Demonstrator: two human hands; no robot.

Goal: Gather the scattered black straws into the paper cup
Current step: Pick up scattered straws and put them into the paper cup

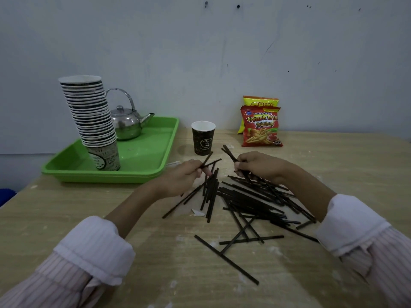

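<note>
Several thin black straws (249, 203) lie scattered in a loose pile on the wooden table (66, 210), in front of me and to the right. A dark paper cup (202, 138) with a white inside stands upright behind the pile, and I see nothing in it. My left hand (182, 176) is closed around a few straws whose tips point up and to the right. My right hand (259, 165) grips a small bunch of straws at the pile's far edge, their ends sticking out toward the cup.
A green tray (146, 156) at the left holds a tall leaning stack of paper cups (93, 116) and a metal teapot (127, 122). Two snack bags (261, 125) stand against the wall behind the pile. A scrap of white paper (198, 212) lies among the straws.
</note>
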